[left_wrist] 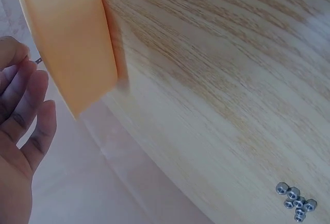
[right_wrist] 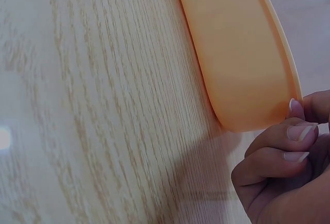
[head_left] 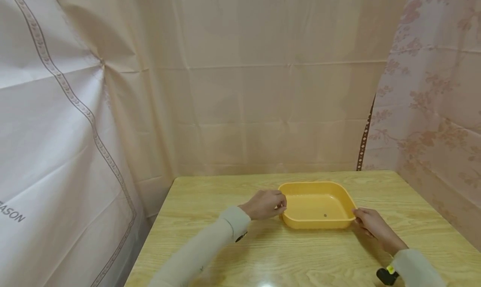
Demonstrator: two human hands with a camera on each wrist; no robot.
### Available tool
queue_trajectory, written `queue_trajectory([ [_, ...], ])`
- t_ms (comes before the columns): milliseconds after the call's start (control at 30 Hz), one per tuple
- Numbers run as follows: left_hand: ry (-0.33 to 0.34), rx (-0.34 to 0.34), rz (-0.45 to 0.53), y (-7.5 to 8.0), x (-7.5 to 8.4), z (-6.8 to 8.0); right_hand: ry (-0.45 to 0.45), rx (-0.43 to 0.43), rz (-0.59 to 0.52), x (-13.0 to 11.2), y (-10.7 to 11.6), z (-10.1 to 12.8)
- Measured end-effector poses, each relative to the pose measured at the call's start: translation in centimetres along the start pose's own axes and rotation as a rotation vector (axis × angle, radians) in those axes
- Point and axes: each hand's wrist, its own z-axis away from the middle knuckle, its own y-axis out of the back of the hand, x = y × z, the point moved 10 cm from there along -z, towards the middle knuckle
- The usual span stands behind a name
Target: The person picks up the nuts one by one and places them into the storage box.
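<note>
A yellow plastic tray (head_left: 313, 224) sits on the wooden table, and one small metal nut (head_left: 325, 215) lies on its floor. At the tray's left rim my left hand (head_left: 266, 204) pinches a small metal nut (left_wrist: 38, 60) between thumb and fingertips, just above the edge. My right hand (head_left: 375, 226) grips the opposite rim near the front right corner, thumb and forefinger on the edge, as the right wrist view also shows. Several hex nuts (left_wrist: 296, 202) lie in a loose cluster on the table in the left wrist view; my left arm's side of the head view does not show them.
The light wood-grain table (head_left: 300, 257) has rounded far corners. Beige cloth (head_left: 240, 90) hangs behind it, with a white cloth (head_left: 56, 153) at left and a flower-patterned one (head_left: 443, 111) at right. A black wrist device (head_left: 387, 275) shows under the right sleeve.
</note>
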Motion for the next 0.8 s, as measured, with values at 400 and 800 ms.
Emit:
queue_trajectory([
  [400,0.001,-0.030,0.021,-0.9,0.0,-0.1,-0.004,0.003,0.006,0.0,0.1,0.0],
  [800,0.016,-0.051,0.035,-1.2,-0.1,0.1,-0.011,-0.009,-0.012,0.1,0.0,-0.1],
])
